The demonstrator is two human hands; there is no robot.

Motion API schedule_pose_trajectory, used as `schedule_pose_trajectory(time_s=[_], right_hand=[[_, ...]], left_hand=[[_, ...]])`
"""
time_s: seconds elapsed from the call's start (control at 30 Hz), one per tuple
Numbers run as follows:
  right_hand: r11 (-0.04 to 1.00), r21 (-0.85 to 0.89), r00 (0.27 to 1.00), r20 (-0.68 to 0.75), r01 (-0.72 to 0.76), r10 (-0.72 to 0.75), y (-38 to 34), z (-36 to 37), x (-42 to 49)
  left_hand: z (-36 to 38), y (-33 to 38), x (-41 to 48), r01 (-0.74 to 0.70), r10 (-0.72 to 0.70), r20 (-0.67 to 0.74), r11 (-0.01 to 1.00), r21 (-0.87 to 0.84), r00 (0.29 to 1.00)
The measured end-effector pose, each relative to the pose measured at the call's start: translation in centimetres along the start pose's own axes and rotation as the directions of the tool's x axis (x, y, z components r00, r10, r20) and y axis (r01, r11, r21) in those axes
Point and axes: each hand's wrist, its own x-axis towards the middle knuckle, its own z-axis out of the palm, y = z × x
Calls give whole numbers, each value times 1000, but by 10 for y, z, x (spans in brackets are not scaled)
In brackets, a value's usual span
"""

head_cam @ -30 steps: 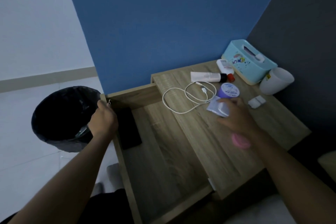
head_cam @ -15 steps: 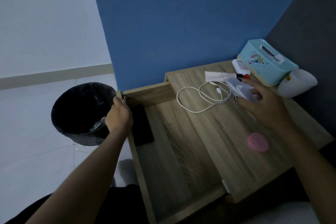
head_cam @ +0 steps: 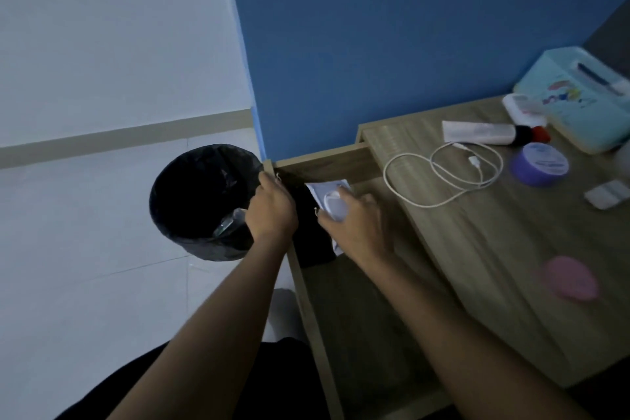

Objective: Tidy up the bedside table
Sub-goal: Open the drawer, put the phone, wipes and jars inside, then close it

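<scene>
A person leans over an open drawer (head_cam: 344, 300) of a wooden bedside table (head_cam: 511, 249) in a dim, blue-walled room, both hands at work.

From left: a black-lined waste bin (head_cam: 201, 201) stands on the pale floor just beside the drawer's corner; the left hand (head_cam: 271, 206) is closed around the drawer's left edge near that corner, and the right hand (head_cam: 354, 222) grips a small clear packet (head_cam: 329, 198) with a white coil inside, held over the drawer above a dark flat object (head_cam: 312, 242) lying along its left side. On the tabletop farther right lie a looped white cable (head_cam: 443, 177), a white tube (head_cam: 477, 132) with a dark cap, a purple round tin (head_cam: 539, 164), a pink round object (head_cam: 571, 278) near the front, a small white item (head_cam: 606, 194) and a light blue box (head_cam: 579, 102) by the wall.
</scene>
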Motion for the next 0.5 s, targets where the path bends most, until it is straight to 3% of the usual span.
schedule_pose_trajectory(time_s=[0.17, 0.3, 0.5], right_hand=[[991, -61, 993, 22, -117, 118, 19, 45, 28], [987, 58, 988, -26, -151, 153, 30, 74, 46], [968, -55, 967, -87, -245, 240, 40, 101, 59]], left_hand=[[5, -4, 1, -23, 23, -23, 1000, -4, 999], [13, -12, 5, -37, 35, -54, 999, -21, 998], [18, -12, 10, -56, 54, -72, 998, -19, 996]])
